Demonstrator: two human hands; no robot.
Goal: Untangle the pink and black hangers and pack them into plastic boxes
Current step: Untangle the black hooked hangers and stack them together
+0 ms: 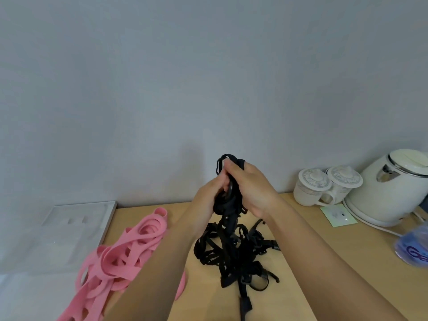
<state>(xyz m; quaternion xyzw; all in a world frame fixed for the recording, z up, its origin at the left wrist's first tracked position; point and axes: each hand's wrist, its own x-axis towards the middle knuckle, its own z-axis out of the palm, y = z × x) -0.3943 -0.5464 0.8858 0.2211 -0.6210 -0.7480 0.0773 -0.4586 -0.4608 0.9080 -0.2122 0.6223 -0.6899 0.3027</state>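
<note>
- The black hangers (231, 251) are a tangled bunch, with the top end lifted and the lower loops spread on the counter (296, 239).
- The left hand (208, 195) and the right hand (252, 188) meet at the top of the black hangers, the fingers (231, 169) of both curled tight round the straps.
- The pink hangers (125, 256) lie heaped left of the black hangers.
- A clear plastic box (69, 230) sits further left.
- Two lidded mugs (312, 188) and a white kettle (393, 188) stand to the right of them.

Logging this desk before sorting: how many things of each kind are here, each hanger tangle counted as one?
Pink hanger tangle: 1
Black hanger tangle: 1
Clear plastic box: 1
White lidded ceramic mugs: 2
White electric kettle: 1
Green paper card: 1
Blue translucent plastic container: 1
Total: 8
</note>
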